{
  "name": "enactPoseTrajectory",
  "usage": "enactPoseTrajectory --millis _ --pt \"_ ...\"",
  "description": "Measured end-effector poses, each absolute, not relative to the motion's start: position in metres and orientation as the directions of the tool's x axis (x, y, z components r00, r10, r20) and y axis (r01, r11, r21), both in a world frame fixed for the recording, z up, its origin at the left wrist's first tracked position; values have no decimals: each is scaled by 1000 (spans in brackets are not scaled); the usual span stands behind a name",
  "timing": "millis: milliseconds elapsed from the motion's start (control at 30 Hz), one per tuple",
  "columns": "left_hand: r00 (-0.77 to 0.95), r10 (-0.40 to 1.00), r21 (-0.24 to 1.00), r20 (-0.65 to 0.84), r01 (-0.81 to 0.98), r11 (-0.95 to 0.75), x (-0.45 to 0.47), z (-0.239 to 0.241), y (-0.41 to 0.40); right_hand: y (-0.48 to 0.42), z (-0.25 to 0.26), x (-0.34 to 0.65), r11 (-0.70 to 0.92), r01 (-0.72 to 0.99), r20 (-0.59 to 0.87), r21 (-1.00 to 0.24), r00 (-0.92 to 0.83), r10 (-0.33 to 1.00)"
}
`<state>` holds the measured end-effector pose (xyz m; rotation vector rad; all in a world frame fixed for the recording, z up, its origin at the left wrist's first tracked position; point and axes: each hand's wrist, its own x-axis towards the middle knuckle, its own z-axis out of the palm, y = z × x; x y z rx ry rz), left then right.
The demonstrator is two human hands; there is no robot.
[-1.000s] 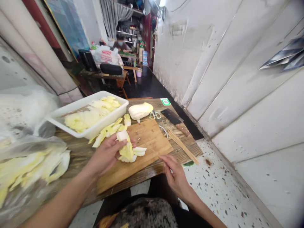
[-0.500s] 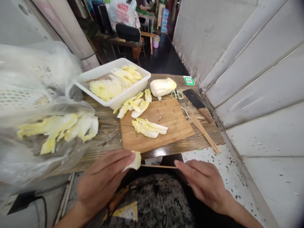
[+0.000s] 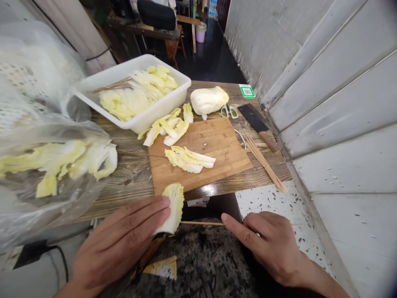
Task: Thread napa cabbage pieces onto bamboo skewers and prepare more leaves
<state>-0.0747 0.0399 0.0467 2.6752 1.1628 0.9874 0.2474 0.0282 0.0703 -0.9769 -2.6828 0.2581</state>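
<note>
My left hand [image 3: 124, 242] pinches a pale yellow cabbage leaf piece [image 3: 172, 207] over my lap, below the table's front edge. My right hand [image 3: 266, 244] grips a thin bamboo skewer [image 3: 201, 223] whose tip touches the bottom of that leaf. On the wooden cutting board [image 3: 217, 145] lie cut cabbage strips [image 3: 189, 159]. More strips [image 3: 166, 128] rest at the board's far left corner.
A white tub [image 3: 155, 111] of cabbage and skewers stands at the back left. A cabbage chunk [image 3: 208, 100], scissors [image 3: 228, 111], a cleaver [image 3: 257, 124] and a bundle of skewers [image 3: 265, 165] lie to the right. A plastic bag of cabbage leaves [image 3: 58, 165] fills the left.
My left hand took a leaf piece off the board and brought it down to my lap. My right hand brought the skewer against it. The view tilted downward.
</note>
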Motion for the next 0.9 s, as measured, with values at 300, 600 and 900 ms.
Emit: enactPoseTrajectory --millis 300,600,900 --pt "477 693 361 541 612 -704 -67 50 40 28 73 249 753 597 186 -277 -736 651" --pt "585 620 273 523 574 -772 -65 57 49 27 70 250 754 597 188 -273 -736 650" --pt "508 682 375 526 581 -722 -64 46 37 26 75 251 751 603 179 -270 -735 654"
